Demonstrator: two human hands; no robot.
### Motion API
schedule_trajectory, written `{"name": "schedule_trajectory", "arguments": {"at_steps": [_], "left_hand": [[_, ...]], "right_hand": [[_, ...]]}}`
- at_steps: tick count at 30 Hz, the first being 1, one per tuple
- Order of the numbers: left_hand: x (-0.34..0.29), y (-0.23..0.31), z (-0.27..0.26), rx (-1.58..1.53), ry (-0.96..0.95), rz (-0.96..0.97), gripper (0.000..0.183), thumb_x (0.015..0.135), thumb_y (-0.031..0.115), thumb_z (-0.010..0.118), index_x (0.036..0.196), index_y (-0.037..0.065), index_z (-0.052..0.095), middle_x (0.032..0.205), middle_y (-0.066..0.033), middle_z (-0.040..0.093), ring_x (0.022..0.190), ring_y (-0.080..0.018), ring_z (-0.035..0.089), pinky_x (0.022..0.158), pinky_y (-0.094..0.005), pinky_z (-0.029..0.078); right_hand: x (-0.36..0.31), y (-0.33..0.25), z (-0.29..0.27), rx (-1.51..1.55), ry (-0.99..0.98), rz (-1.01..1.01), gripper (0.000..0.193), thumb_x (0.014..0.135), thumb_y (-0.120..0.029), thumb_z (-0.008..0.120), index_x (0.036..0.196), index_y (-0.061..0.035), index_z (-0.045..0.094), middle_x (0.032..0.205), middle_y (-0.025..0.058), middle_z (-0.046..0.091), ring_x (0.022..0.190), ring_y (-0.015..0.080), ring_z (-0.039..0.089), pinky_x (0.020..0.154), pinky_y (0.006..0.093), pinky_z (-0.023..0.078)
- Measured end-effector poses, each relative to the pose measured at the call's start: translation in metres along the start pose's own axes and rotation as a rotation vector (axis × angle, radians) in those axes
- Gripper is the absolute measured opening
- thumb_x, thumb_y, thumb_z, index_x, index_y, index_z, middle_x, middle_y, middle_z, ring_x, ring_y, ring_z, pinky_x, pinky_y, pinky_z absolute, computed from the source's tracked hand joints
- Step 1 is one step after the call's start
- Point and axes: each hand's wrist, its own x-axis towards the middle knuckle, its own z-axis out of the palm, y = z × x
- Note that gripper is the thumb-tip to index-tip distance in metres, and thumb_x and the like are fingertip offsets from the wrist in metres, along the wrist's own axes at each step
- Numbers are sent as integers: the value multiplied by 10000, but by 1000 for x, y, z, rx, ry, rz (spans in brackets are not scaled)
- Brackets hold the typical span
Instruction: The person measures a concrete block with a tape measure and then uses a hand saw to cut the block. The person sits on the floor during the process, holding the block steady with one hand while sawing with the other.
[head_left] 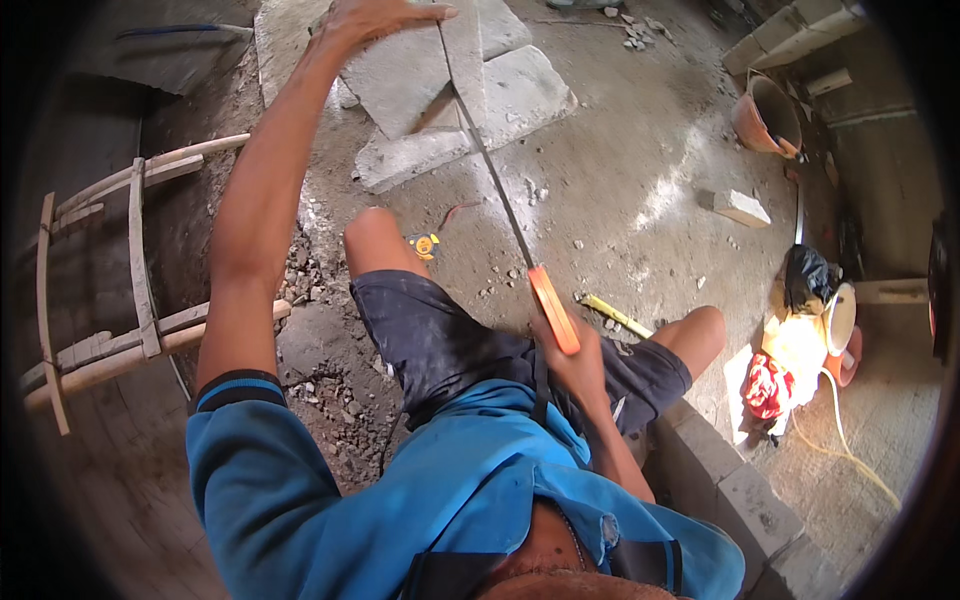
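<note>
My right hand [575,365] is wrapped round the orange handle of a handsaw [505,200], in front of my lap. The saw's long, narrow blade runs away from me to the pale grey block [400,85] and lies along a straight line across its top, between the larger left part and a narrow strip on the right. At the upper edge of the view, my left hand [385,18] rests on the block's far end, fingers stretched toward the blade tip. Under the block lie broken pale slabs [525,95]. The picture's edge cuts off part of the left hand.
A tape measure [423,245] lies by my left knee, a yellow strip [615,315] by my right. Left stands a wooden ladder-like frame [145,260]. On the right are an orange bucket [765,115], a block piece [738,207], bags [805,280] and a pale hose [845,440]. Rubble [340,400] lies at left.
</note>
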Motion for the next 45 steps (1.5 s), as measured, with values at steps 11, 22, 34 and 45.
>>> {"name": "schedule_trajectory", "arguments": {"at_steps": [11, 22, 34, 45], "left_hand": [[14, 28, 26, -12, -36, 57, 1170, 665, 793, 740, 1536, 77, 427, 1527, -275, 456, 1413, -443, 443, 1178, -512, 370], [18, 41, 14, -60, -32, 65, 1151, 674, 765, 755, 1535, 76, 429, 1540, -271, 441, 1433, -434, 419, 1180, -511, 369], [6, 6, 8, 18, -13, -8, 1168, 677, 779, 743, 1543, 68, 413, 1538, -288, 434, 1419, -443, 437, 1180, -512, 370], [15, 16, 15, -24, -64, 9, 1184, 665, 800, 735, 1549, 84, 407, 1548, -282, 424, 1423, -443, 431, 1189, -509, 358]], "right_hand": [[147, 8, 43, -68, -18, -73, 356, 936, -311, 674, 938, 44, 661, 846, 277, 670, 808, 445, 678, 708, 474, 504], [178, 1, 34, -92, 16, 5, 343, 920, -299, 666, 917, 43, 652, 798, 276, 657, 736, 416, 679, 698, 467, 505], [4, 2, -8, -39, -21, 74, 261, 930, -233, 705, 980, 23, 690, 796, 216, 680, 775, 344, 720, 737, 406, 541], [57, 25, 12, -94, -68, 50, 296, 939, -265, 701, 965, 29, 685, 819, 230, 681, 762, 354, 714, 696, 418, 521]]}}
